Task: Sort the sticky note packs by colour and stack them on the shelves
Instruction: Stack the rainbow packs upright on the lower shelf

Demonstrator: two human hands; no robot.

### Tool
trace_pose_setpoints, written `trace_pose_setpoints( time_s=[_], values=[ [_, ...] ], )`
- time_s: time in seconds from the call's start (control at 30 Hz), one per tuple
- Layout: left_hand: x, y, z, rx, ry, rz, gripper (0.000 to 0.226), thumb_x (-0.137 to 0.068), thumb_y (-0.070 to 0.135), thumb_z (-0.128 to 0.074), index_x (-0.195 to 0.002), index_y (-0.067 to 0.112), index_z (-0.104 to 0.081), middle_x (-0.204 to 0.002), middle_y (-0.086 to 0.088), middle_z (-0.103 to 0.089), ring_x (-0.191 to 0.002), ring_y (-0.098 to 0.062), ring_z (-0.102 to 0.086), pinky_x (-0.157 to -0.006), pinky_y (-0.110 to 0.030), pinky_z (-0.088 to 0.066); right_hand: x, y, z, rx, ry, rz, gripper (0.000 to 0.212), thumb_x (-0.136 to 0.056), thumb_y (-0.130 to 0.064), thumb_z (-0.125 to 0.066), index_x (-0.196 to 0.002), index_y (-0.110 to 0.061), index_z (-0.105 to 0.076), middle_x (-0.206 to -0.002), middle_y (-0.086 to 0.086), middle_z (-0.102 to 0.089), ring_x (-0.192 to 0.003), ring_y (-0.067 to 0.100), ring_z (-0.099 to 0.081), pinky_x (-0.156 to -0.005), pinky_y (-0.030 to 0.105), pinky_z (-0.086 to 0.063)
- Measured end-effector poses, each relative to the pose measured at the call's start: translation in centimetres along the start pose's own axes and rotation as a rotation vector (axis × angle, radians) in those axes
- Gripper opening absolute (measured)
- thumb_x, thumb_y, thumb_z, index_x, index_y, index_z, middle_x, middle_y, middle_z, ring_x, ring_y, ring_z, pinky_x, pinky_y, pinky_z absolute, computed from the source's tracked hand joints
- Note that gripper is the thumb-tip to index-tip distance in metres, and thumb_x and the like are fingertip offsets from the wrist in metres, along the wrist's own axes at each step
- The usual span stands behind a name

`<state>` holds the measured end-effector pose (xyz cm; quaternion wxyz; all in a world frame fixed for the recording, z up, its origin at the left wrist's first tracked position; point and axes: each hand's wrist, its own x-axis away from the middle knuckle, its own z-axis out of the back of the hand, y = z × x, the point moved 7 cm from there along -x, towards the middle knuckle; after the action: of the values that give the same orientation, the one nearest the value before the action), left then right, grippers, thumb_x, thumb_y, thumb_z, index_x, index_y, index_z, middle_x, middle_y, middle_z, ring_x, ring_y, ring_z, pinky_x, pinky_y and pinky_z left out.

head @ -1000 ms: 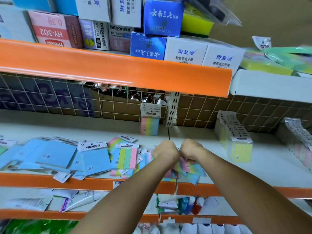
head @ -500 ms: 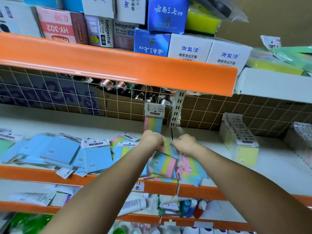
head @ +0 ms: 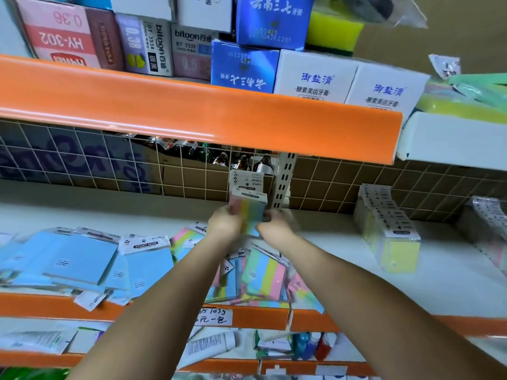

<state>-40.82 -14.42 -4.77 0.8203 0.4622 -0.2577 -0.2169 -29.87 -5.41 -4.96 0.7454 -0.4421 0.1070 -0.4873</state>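
Both hands hold a striped pack of sticky notes at the far middle of the shelf.

The left hand (head: pixel 224 224) and right hand (head: pixel 275 225) each curl round a lower side edge of the striped pack (head: pixel 249 212), which stands upright against the wire grid at the back of the shelf (head: pixel 323 259), in front of another pack of the same kind. I judge it light and thin, stiff enough across the pad but sleeved in slick plastic with a floppy card header, so a grip by the side edges low on the pad looks safer than one by the header. More striped packs (head: pixel 264 277) lie loose near the front edge, blue packs (head: pixel 82 259) to the left, a yellow row (head: pixel 389 229) to the right.
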Motion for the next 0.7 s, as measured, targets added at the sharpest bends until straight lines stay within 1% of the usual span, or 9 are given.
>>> trace_pose_setpoints(
  time_s=[0.07,0.17,0.27,0.33,0.43,0.5,0.53,0.6,0.7],
  values=[
    [-0.2,-0.4,-0.5,-0.005,-0.05,-0.04,0.041,-0.089,0.017,-0.05,-0.13,0.024,-0.053,-0.119,-0.005,-0.063,-0.098,-0.026,-0.059,-0.084,-0.029,-0.047,-0.2,0.0,-1.2,-0.04,-0.012,0.013,0.038,-0.088,-0.011,-0.056,-0.125,-0.015,-0.054,-0.114,0.011,-0.064,-0.091,0.026,-0.059,-0.071,0.028,-0.043],
    [-0.5,-0.8,-0.9,0.02,-0.097,-0.06,0.043,-0.092,0.018,-0.05,-0.134,0.024,-0.048,-0.121,-0.006,-0.061,-0.096,-0.024,-0.059,-0.082,-0.028,-0.048,-0.5,0.1,-2.2,-0.093,-0.045,0.016,0.049,-0.09,-0.01,-0.053,-0.136,-0.022,-0.044,-0.123,0.007,-0.061,-0.106,0.028,-0.059,-0.085,0.032,-0.049],
    [-1.2,-1.2,-1.2,-0.081,-0.152,-0.021,0.042,-0.094,0.016,-0.048,-0.136,0.018,-0.046,-0.112,-0.01,-0.061,-0.078,-0.021,-0.057,-0.064,-0.026,-0.046,-0.6,0.2,-1.9,-0.045,-0.08,0.008,0.054,-0.095,-0.009,-0.048,-0.145,-0.024,-0.034,-0.13,0.012,-0.056,-0.112,0.03,-0.056,-0.082,0.026,-0.043],
    [-1.6,-1.4,-1.4,-0.119,-0.185,0.014,0.048,-0.095,0.017,-0.045,-0.142,0.021,-0.038,-0.117,-0.012,-0.062,-0.08,-0.023,-0.059,-0.064,-0.027,-0.048,-0.6,0.5,-1.5,0.009,-0.101,0.006,0.056,-0.097,-0.008,-0.045,-0.148,-0.024,-0.029,-0.133,0.015,-0.054,-0.113,0.032,-0.055,-0.087,0.031,-0.044],
    [-2.2,-1.4,-2.0,-0.156,-0.231,-0.003,0.062,-0.095,0.018,-0.046,-0.151,0.028,-0.022,-0.133,-0.01,-0.055,-0.105,-0.026,-0.059,-0.078,-0.023,-0.043,-0.8,0.8,-1.5,0.102,-0.152,-0.024,0.061,-0.096,-0.008,-0.046,-0.15,-0.025,-0.023,-0.132,0.018,-0.054,-0.105,0.031,-0.057,-0.087,0.035,-0.047],
    [-2.5,-1.5,-2.0,-0.195,-0.247,-0.003,0.064,-0.095,0.019,-0.047,-0.152,0.026,-0.019,-0.138,-0.008,-0.051,-0.116,-0.026,-0.055,-0.084,-0.023,-0.04,-0.9,0.8,-1.8,0.148,-0.19,-0.038,0.067,-0.094,-0.007,-0.047,-0.151,-0.027,-0.019,-0.125,0.018,-0.056,-0.084,0.023,-0.056,-0.069,0.031,-0.044],
    [-2.7,-1.6,-1.9,-0.213,-0.256,0.003,0.064,-0.095,0.018,-0.046,-0.152,0.024,-0.018,-0.141,-0.007,-0.048,-0.118,-0.025,-0.053,-0.085,-0.022,-0.039,-1.0,0.7,-1.8,0.173,-0.203,-0.036,0.069,-0.094,-0.007,-0.047,-0.152,-0.028,-0.017,-0.118,0.016,-0.057,-0.073,0.019,-0.05,-0.06,0.028,-0.039],
    [-3.3,-1.9,-1.7,-0.248,-0.266,0.015,0.064,-0.095,0.018,-0.044,-0.153,0.022,-0.016,-0.145,-0.007,-0.043,-0.119,-0.025,-0.051,-0.086,-0.022,-0.036,-1.0,0.6,-2.0,0.214,-0.226,-0.041,0.072,-0.093,-0.008,-0.048,-0.152,-0.029,-0.013,-0.107,0.012,-0.055,-0.065,0.014,-0.044,-0.054,0.025,-0.033],
    [-3.7,-2.0,-1.7,-0.308,-0.28,0.007,0.062,-0.097,0.024,-0.041,-0.153,0.023,-0.014,-0.142,-0.011,-0.047,-0.113,-0.026,-0.055,-0.082,-0.025,-0.04,-1.0,0.5,-2.1,0.245,-0.241,-0.062,0.071,-0.094,-0.009,-0.047,-0.152,-0.028,-0.013,-0.11,0.012,-0.055,-0.064,0.014,-0.044,-0.053,0.024,-0.032]
  ],
)
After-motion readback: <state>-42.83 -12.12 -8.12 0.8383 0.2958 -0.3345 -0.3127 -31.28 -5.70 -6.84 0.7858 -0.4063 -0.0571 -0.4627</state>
